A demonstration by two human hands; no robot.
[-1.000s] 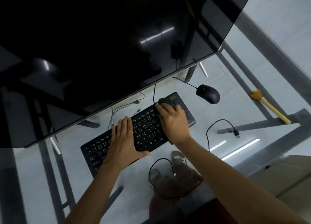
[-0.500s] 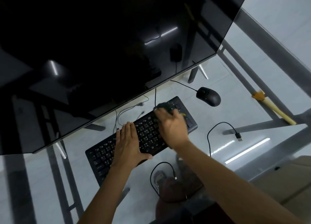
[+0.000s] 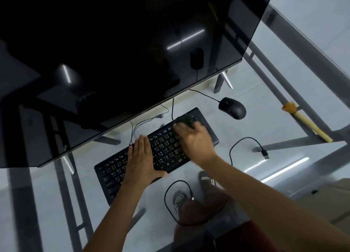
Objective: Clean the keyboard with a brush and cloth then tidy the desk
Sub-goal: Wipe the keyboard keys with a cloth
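A black keyboard (image 3: 164,150) lies at an angle on the glass desk (image 3: 66,204), below the monitor. My left hand (image 3: 141,159) rests flat on its middle keys, fingers together and thumb hooked over the front edge. My right hand (image 3: 197,141), blurred by motion, presses a dark cloth (image 3: 184,120) onto the keyboard's right end. Only a small bunch of the cloth shows past the fingertips. A brush (image 3: 310,125) with a yellow handle and orange bristles lies far right on the desk, away from both hands.
A large dark monitor (image 3: 113,52) overhangs the back of the desk. A black wired mouse (image 3: 232,107) sits right of the keyboard. One loose USB cable (image 3: 244,140) curls at the right, another cable (image 3: 170,191) loops near the front edge. My legs and sandals show through the glass.
My right hand has kept rubbing the cloth over the keyboard's right end, shifting slightly toward the top edge. My left hand has stayed flat on the keys.
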